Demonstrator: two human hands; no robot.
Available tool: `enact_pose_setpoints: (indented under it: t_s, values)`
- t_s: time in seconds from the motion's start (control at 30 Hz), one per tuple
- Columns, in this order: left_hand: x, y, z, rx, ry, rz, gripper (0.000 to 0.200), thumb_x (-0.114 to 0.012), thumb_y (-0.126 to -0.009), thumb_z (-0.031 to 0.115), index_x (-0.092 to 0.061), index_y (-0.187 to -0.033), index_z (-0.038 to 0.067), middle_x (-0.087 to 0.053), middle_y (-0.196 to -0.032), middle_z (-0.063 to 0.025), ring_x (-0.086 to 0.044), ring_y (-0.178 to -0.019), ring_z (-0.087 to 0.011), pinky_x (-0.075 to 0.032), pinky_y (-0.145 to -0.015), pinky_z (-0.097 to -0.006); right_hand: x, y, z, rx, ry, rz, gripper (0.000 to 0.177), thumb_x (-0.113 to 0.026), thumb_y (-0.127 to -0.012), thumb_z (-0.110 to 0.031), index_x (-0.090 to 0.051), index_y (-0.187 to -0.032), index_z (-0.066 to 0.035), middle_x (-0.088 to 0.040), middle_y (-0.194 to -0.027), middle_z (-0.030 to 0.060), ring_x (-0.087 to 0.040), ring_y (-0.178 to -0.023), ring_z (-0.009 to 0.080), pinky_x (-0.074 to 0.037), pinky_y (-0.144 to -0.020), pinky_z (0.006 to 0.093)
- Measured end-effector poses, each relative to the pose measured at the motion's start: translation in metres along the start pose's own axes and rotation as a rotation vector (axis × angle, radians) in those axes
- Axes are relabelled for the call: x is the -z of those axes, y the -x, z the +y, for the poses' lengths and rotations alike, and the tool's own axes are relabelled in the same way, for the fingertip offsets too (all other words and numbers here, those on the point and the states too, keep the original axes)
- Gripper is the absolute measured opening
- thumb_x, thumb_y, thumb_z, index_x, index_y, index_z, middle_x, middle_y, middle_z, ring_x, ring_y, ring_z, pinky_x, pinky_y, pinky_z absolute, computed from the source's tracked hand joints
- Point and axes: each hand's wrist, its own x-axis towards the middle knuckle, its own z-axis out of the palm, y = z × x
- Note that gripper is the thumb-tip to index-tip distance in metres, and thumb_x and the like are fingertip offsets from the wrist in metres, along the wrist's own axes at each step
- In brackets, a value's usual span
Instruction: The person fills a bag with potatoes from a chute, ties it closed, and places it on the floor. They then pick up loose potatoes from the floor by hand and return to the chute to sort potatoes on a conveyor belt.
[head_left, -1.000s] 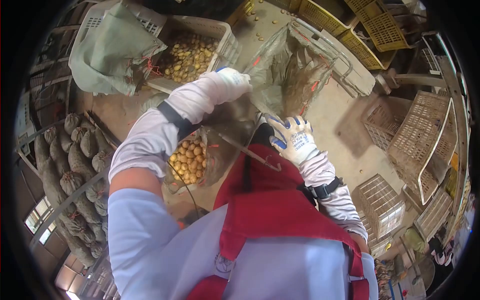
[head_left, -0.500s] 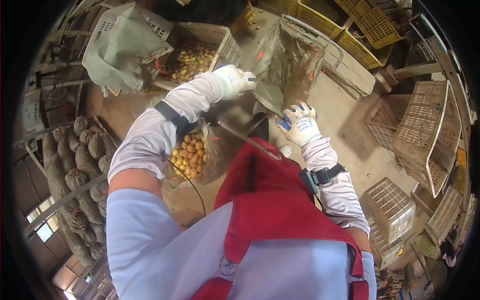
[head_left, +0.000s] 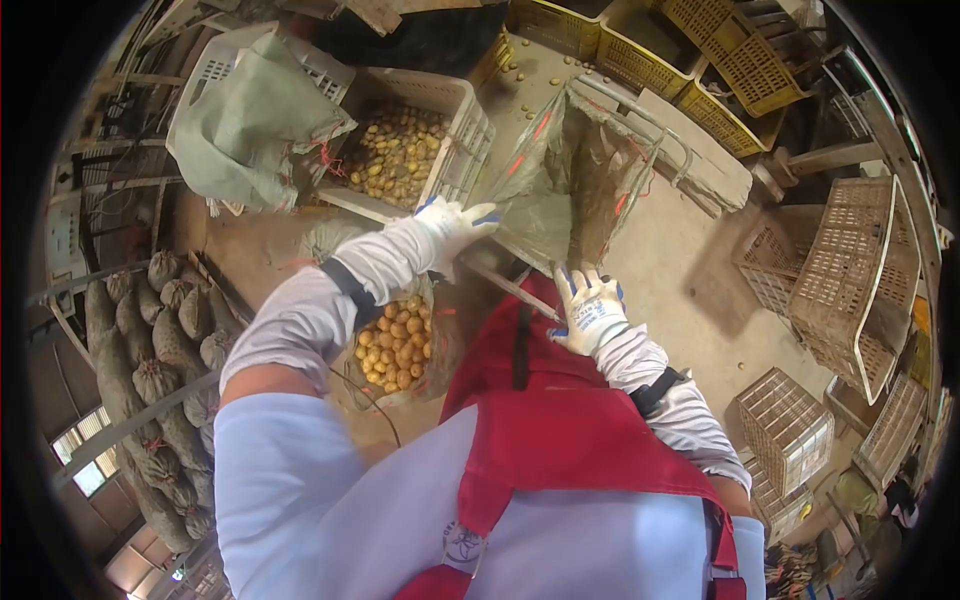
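A greenish mesh sack (head_left: 545, 215) with red ties hangs wide open from a metal frame in front of me. My left hand (head_left: 455, 230), in a white glove with blue fingertips, is at the sack's left side, beside the crate of potatoes, its visible fingers apart. At the sack's near edge is my right hand (head_left: 592, 305), gloved alike, with fingers spread. Whether either palm touches the sack is hard to tell. Below my left forearm stands a filled sack of potatoes (head_left: 395, 345), its mouth open.
A white crate (head_left: 455, 100) holds small potatoes (head_left: 395, 155). Green cloth (head_left: 245, 125) covers another crate at the upper left. Full sacks (head_left: 150, 380) are stacked at the left. Yellow crates (head_left: 640, 65) stand at the top, pale crates (head_left: 845, 270) at the right. A metal bar (head_left: 515, 285) crosses near my legs.
My left hand has moved down and slightly left, its fingers more spread. My right hand has come down toward my apron. The hanging sack shows a wider mouth.
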Motion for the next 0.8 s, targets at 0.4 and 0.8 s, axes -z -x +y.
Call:
enact_pose_setpoints:
  t_s: [0.4, 0.8]
  values:
    - [-0.062, -0.004, -0.004, 0.164, 0.147, 0.246, 0.069, -0.071, -0.077, 0.031, -0.038, -0.136, 0.019, -0.057, -0.111, -0.0115, -0.065, -0.084, -0.03, -0.051, -0.07, -0.0403, -0.027, -0.005, -0.001, -0.196, -0.395, 0.155, 0.094, -0.065, -0.08, -0.03, -0.007, -0.147, 0.001, -0.061, -0.109, 0.0209, -0.058, -0.102, 0.0346, -0.047, -0.088, 0.0441]
    - [-0.094, -0.025, 0.017, 0.386, 1.026, 0.53, 0.075, -0.065, -0.076, 0.003, -0.036, -0.143, 0.021, -0.061, -0.118, -0.0174, -0.06, -0.105, -0.0338, -0.048, -0.089, -0.0377, -0.096, -0.036, 0.035, 0.066, -1.051, 0.322, 0.107, -0.076, -0.075, -0.03, -0.003, -0.148, -0.002, -0.046, -0.136, 0.0221, -0.045, -0.126, 0.0363, -0.036, -0.106, 0.0373]
